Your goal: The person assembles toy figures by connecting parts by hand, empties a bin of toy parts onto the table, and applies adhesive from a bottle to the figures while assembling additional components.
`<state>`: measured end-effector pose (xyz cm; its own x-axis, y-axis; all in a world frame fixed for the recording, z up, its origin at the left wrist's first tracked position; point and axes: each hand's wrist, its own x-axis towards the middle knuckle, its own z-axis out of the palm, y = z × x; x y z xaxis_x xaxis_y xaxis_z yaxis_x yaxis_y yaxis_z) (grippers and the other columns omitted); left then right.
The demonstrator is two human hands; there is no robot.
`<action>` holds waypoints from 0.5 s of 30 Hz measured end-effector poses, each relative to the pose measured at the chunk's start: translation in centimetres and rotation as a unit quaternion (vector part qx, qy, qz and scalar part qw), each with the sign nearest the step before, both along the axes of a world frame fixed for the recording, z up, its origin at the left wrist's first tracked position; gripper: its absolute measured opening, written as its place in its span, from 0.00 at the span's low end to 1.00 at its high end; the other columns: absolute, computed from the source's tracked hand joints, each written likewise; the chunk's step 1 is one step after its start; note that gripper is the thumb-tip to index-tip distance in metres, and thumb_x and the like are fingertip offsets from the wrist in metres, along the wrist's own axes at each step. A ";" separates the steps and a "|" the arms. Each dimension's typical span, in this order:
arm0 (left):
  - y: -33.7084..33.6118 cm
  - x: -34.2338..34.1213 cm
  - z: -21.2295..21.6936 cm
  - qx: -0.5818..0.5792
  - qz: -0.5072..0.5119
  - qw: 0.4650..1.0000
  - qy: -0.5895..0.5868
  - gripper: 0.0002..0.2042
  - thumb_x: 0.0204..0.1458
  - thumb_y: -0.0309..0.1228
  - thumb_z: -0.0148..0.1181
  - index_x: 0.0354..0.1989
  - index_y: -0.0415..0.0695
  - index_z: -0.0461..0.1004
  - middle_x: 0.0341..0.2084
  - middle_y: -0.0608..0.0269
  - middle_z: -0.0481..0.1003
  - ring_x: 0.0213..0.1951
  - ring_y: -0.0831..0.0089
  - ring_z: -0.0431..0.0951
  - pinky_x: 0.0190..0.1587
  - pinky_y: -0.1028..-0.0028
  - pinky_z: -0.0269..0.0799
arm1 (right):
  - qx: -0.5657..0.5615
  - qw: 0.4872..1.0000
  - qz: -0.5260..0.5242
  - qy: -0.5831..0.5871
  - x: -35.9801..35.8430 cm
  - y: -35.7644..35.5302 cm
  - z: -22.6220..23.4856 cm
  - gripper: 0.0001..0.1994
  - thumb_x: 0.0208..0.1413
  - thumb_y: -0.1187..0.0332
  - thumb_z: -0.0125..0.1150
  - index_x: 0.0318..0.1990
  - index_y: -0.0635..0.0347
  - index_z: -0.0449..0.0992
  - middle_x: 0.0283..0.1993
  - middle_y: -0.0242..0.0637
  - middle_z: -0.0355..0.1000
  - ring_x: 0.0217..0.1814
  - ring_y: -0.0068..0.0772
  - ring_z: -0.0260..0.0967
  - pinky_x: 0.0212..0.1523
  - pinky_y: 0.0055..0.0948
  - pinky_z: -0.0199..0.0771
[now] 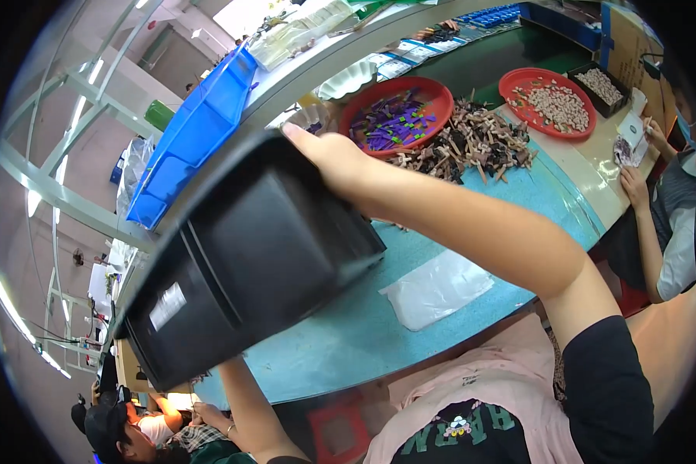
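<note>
A large black plastic bin point(263, 240) is lifted and tilted over the left part of the blue-green tabletop point(317, 348), its ribbed outer side facing me. My right hand point(329, 155) is closed on its upper rim, the arm stretched across the table. My left forearm point(247, 406) goes up to the bin's lower edge; the bin hides that hand and its fingers. The inside of the bin is hidden too. Just beyond my right forearm is a loose heap of small brown, black and beige pieces point(479, 143). A flat clear plastic bag point(441, 290) lies near the table's front edge.
Past the heap stands a red bowl point(446, 97) of purple and green strips. Farther right are a red tray point(510, 77) and a black box point(622, 100), both holding pale pieces. Blue bins point(201, 139) line the shelf at left. People sit at right and lower left.
</note>
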<state>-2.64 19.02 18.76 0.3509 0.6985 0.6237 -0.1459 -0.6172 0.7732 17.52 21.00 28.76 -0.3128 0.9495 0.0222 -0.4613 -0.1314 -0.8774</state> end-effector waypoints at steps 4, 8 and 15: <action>2.3 -0.5 1.6 -0.018 0.008 1.000 -0.002 0.30 0.61 0.55 0.30 0.31 0.41 0.71 0.29 0.55 0.74 0.32 0.65 0.74 0.36 0.69 0.67 | -0.003 0.999 0.046 0.016 -1.2 5.2 0.1 0.34 0.62 0.44 0.38 0.61 0.70 0.59 0.60 0.51 0.62 0.61 0.41 0.59 0.63 0.34 0.52; 3.7 -1.7 3.1 -0.025 0.038 0.999 -0.008 0.29 0.61 0.54 0.30 0.31 0.41 0.71 0.29 0.55 0.74 0.32 0.65 0.74 0.36 0.69 0.67 | 0.122 0.991 0.051 -0.017 -2.1 6.7 -4.1 0.36 0.61 0.42 0.38 0.59 0.72 0.62 0.61 0.48 0.62 0.61 0.36 0.59 0.62 0.31 0.53; 3.7 -2.9 3.3 -0.057 0.042 0.997 -0.024 0.29 0.61 0.54 0.30 0.32 0.40 0.71 0.30 0.55 0.74 0.33 0.64 0.74 0.37 0.68 0.68 | 0.111 0.986 -0.100 -0.078 -3.2 9.4 -13.3 0.39 0.61 0.39 0.35 0.49 0.76 0.71 0.49 0.49 0.71 0.53 0.34 0.66 0.57 0.29 0.59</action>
<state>-5.52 22.71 22.11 0.2599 0.7915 0.5531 -0.1357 -0.5372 0.8325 14.33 30.38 15.44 -0.1363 0.9696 0.2033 -0.3162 0.1519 -0.9365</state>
